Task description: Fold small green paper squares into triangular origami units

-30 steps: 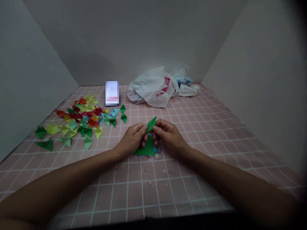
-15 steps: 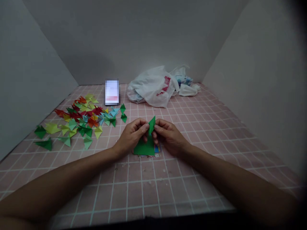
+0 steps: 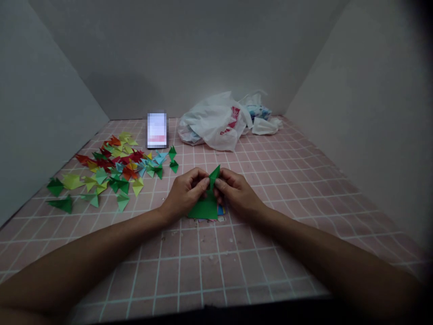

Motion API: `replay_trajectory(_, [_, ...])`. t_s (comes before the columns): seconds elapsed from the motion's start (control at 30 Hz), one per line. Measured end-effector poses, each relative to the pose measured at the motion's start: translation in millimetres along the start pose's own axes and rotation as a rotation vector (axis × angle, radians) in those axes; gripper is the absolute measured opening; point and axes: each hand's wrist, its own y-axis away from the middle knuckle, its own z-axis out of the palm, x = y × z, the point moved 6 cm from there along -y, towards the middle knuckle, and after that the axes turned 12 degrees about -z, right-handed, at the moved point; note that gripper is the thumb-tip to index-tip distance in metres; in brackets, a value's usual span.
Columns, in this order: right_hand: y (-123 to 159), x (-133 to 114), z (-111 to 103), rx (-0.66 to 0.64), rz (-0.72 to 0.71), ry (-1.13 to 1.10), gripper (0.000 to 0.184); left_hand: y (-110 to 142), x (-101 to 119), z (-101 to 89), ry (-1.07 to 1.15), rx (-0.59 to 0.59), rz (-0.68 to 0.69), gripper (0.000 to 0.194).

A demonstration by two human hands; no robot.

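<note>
My left hand [image 3: 185, 192] and my right hand [image 3: 237, 190] meet at the middle of the pink tiled surface [image 3: 216, 253]. Both pinch a small folded green paper piece [image 3: 214, 175] between thumb and fingers, its point sticking up. Right below the hands lies a stack of flat paper sheets [image 3: 204, 209] with a green sheet on top and a blue edge showing at its right.
A spread of several folded paper triangles [image 3: 115, 169] in green, yellow, red and blue covers the left side. A blurred upright card [image 3: 157, 130] stands behind them. White plastic bags [image 3: 219, 121] lie at the back. Grey walls close in on three sides.
The green piece has turned from slanted to more upright between my fingertips. Both hands shifted very slightly; the view rose a little.
</note>
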Motion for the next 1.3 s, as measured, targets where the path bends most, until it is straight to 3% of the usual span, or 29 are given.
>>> replay_trajectory(0.13, [2.6, -2.6, -0.3, -0.002, -0.048, 0.141, 0.023, 3.2, 7.6, -5.3, -0.252, 0.168, 0.105, 0.009])
replay_trajectory(0.33, [5.7, -13.6, -7.5, 0.164, -0.144, 0.232, 0.02, 7.3, 15.2, -10.0, -0.383, 0.337, 0.213, 0.012])
replay_trajectory(0.47, [4.6, -16.5, -2.3, 0.098, -0.203, 0.3, 0.016, 8.9, 18.0, -4.9, -0.41, 0.289, 0.297, 0.011])
replay_trajectory(0.63, [1.9, -9.7, -3.1, 0.106, -0.167, 0.218, 0.016, 10.1, 17.0, 0.0, -0.376, 0.198, 0.341, 0.01])
replay_trajectory(0.9, [2.9, -10.9, -4.4, 0.095, -0.147, 0.216, 0.015, 7.5, 10.3, -2.1, -0.269, 0.13, 0.222, 0.009])
replay_trajectory(1.03, [2.5, -12.3, -3.2, 0.073, -0.148, 0.243, 0.018, 7.4, 10.4, -3.9, -0.279, 0.134, 0.224, 0.015])
replay_trajectory(1.3, [2.0, -10.4, -3.4, 0.05, -0.156, 0.283, 0.022, 6.3, 9.3, -5.3, -0.245, 0.151, 0.271, 0.006])
